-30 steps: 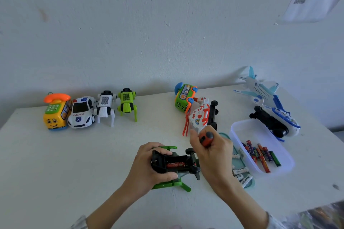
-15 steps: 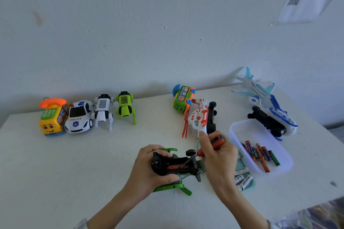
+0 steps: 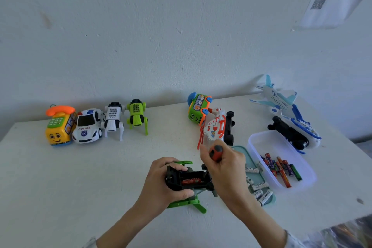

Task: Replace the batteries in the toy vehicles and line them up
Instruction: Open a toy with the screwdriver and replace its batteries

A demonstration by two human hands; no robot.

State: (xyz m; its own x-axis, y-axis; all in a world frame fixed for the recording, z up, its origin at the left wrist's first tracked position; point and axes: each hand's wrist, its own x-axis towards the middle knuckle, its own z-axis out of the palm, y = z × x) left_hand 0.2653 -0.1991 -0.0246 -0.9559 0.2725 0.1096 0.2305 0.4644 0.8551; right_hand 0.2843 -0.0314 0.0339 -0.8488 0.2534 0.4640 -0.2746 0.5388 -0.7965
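Green toy (image 3: 187,201) lies belly-up on the worktop (image 3: 60,187), near edge centre, battery bay open with a red battery (image 3: 190,181) seated, so the cell is reachable. Left hand (image 3: 161,185) has its grip clamped round the chassis to stop it rocking. Right hand (image 3: 225,169) has its grip wrapped round a red screwdriver (image 3: 216,153), tip hidden, likely prying the cell. Used-looking batteries in clear tub (image 3: 259,141), white cells on teal lid (image 3: 269,200), both just right for quick reach. Four finished-looking toys (image 3: 96,123) lined up far left; others wait right.
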